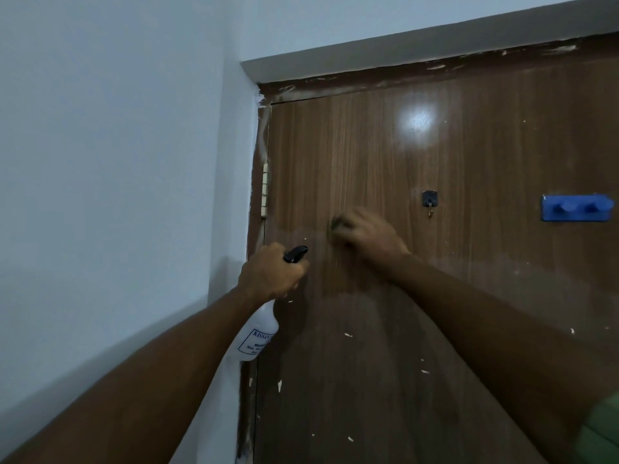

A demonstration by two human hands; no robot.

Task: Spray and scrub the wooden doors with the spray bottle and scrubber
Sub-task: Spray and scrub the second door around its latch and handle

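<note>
Scrubber point(335, 224): soft, light; your right hand point(368, 236) presses it on door point(469, 145), fingers curled round; left hand point(272, 271) clamps bottle point(256, 333) neck.

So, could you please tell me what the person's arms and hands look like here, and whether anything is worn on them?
Both forearms are bare up to the frame edge. The left hand and right hand show no gloves; rings or a watch are not visible. A green sleeve shows at the lower right corner.

The brown wooden door point(385, 155) has a small dark hook point(429, 201) stuck on it. A blue rack point(576, 208) with two pegs sits further right. Little pale paint spots dot the door. A hinge point(265, 190) is at its left edge.
</note>
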